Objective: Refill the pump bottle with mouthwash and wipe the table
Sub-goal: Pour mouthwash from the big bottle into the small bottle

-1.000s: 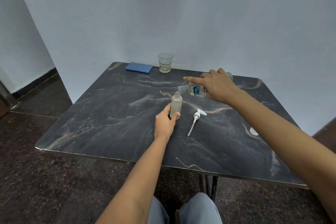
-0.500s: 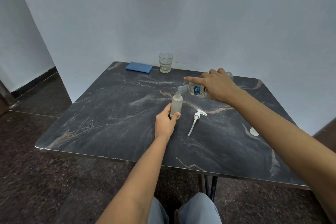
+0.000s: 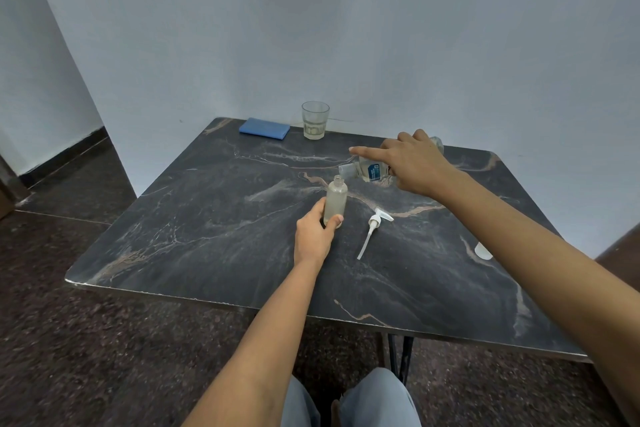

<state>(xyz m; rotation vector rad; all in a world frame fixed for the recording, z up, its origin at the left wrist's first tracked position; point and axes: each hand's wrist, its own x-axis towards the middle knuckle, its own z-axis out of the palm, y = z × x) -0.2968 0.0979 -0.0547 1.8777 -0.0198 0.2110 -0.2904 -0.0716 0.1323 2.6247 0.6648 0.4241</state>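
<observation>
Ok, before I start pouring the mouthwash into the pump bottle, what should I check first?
1. Neck of the pump bottle open: ok; the pump head lies on the table beside it.
2. The pump bottle upright, with the left hand gripping its lower part: ok.
3. Grip of the right hand on the tilted mouthwash bottle: ok.
4. Cap off the mouthwash bottle: cannot tell for certain; its neck looks bare.
5. Its mouth right over the pump bottle's opening: cannot tell from this angle; they are close.
6. The blue cloth ready for wiping: ok, at the table's far left corner.
</observation>
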